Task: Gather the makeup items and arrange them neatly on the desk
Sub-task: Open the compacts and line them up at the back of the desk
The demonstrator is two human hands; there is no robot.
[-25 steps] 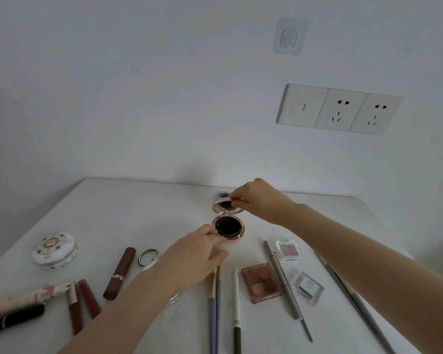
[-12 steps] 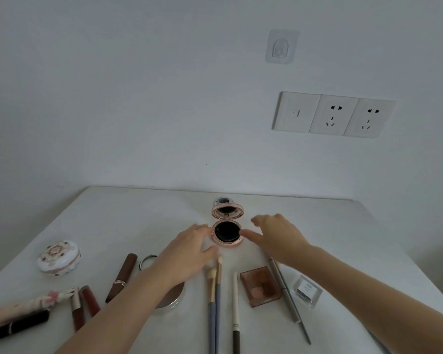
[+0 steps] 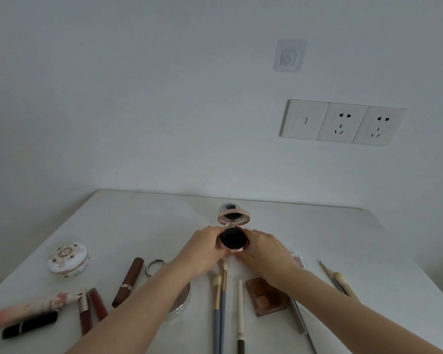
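The left hand [image 3: 205,245] and right hand [image 3: 266,247] curl their fingers round the open compact [image 3: 233,237], gripping its base from either side. Brushes [image 3: 219,302] lie just nearer.

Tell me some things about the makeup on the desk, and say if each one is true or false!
1. The round compact is open. True.
2. Only one hand touches the compact. False: the left hand and the right hand both hold its sides.
3. The flowery round box sits to the left of the hands. True.
4. The brown lipstick stands upright. False: it lies flat on the desk.
5. The two blue-handled brushes lie side by side. True.
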